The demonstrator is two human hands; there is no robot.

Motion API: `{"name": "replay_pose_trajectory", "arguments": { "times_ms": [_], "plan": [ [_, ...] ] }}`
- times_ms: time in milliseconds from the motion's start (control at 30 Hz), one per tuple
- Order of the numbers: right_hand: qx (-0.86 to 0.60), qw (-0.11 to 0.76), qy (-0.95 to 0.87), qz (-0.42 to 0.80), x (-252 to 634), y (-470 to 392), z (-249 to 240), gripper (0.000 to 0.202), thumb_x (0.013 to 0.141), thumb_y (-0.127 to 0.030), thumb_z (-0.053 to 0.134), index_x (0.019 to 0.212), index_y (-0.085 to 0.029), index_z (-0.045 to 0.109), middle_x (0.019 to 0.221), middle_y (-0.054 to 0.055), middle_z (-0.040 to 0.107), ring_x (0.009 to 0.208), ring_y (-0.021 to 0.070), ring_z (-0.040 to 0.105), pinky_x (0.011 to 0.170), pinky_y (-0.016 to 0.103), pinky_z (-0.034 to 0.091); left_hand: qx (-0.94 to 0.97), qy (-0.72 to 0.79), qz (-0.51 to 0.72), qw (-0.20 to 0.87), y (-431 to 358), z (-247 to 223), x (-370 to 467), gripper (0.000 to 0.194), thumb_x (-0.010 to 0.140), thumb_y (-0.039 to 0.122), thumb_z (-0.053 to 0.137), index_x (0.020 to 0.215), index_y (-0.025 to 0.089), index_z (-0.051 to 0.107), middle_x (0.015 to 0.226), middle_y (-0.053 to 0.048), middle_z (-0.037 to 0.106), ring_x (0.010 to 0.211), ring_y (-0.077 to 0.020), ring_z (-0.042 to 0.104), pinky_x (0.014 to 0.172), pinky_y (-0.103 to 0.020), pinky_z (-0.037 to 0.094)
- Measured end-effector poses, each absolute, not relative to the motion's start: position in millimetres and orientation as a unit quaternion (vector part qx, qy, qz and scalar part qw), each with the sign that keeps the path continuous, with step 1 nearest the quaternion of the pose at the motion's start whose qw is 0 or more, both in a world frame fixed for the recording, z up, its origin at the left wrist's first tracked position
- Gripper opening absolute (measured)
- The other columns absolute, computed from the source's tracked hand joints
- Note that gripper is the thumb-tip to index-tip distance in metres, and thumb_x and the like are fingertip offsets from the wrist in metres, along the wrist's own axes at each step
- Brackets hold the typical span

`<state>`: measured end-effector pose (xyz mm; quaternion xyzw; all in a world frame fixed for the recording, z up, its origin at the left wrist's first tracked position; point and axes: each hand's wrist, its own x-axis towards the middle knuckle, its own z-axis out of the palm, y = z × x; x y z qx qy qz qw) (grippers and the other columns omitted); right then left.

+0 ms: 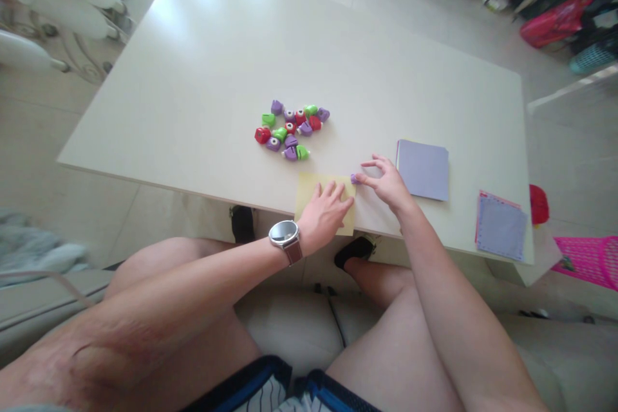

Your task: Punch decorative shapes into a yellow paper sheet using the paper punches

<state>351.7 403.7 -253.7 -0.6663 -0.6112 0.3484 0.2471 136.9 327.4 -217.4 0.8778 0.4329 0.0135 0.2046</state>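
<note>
L hand flat on yellow sheet, fingers spread. R hand by sheet's far R corner: one digit touches sm. purple punch there, others apart; I can't tell if pinched. Punch axis too sm. to read. Sheet approx. sq., at desk edge.

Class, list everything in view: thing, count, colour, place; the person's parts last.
Table: one, white, centre.
Small gadgets: about fifteen, purple, green, red, middle.
Lone gadget: one, purple, by right hand.
Paper sheet: one, yellow, under left hand.
Paper stack: one, purple, table's right.
Paper pile: one, purplish, right corner.
Basket: one, pink, right.
Apparent bag: one, pink, upper right.
Bulbous objects: several, white, upper left.
Sofa: one, greyish, below.
Clutter: several, mixed, upper right.
Shoes: two, black, table's edge.
Watch: one, silver, left wrist.
Legs: two, bare, below.
Hands: two, bare, near table's edge.
</note>
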Motion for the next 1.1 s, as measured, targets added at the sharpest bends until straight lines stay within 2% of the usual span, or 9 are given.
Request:
{"name": "replay_pose_trajectory", "arguments": {
  "times_ms": [167, 567, 800, 1100],
  "plan": [
    [-0.665, 0.243, -0.614, 0.349, 352.0, 404.0, -253.5, 0.047, 0.069, -0.055, 0.091, 0.101, -0.025, 0.077, 0.153, 0.014, 0.055, 0.146, 0.0352, 0.048, 0.126, 0.055, 0.027, 0.878, 0.431, 0.006, 0.207, 327.2, -215.4, 137.1, 0.057, 0.091, 0.026, 0.076, 0.143, 0.017, 0.055, 0.156, -0.025, 0.047, 0.148, -0.0424, 0.041, 0.118, -0.062, 0.037],
    [-0.669, 0.241, -0.608, 0.353, 351.0, 403.6, -252.8, 0.045, 0.069, -0.053, 0.091, 0.100, -0.025, 0.077, 0.154, 0.013, 0.055, 0.147, 0.0354, 0.047, 0.126, 0.055, 0.028, 0.875, 0.436, 0.012, 0.210, 327.4, -215.8, 137.3, 0.056, 0.090, 0.027, 0.077, 0.142, 0.019, 0.055, 0.154, -0.022, 0.050, 0.146, -0.0401, 0.043, 0.118, -0.061, 0.037],
    [-0.673, 0.237, -0.608, 0.348, 350.8, 403.9, -255.7, 0.044, 0.069, -0.054, 0.090, 0.099, -0.024, 0.078, 0.155, 0.014, 0.053, 0.148, 0.0355, 0.047, 0.126, 0.055, 0.027, 0.876, 0.434, 0.004, 0.211, 327.3, -216.7, 137.5, 0.057, 0.092, 0.027, 0.075, 0.144, 0.017, 0.054, 0.156, -0.023, 0.047, 0.148, -0.0410, 0.041, 0.119, -0.061, 0.037],
    [-0.680, 0.237, -0.609, 0.333, 345.2, 404.6, -257.8, 0.032, 0.070, -0.043, 0.089, 0.093, -0.023, 0.076, 0.155, 0.014, 0.053, 0.148, 0.0348, 0.048, 0.126, 0.052, 0.028, 0.877, 0.434, 0.005, 0.208, 327.9, -218.4, 138.7, 0.058, 0.091, 0.026, 0.075, 0.145, 0.016, 0.054, 0.155, -0.023, 0.047, 0.146, -0.0420, 0.042, 0.118, -0.062, 0.038]
  ]
}}
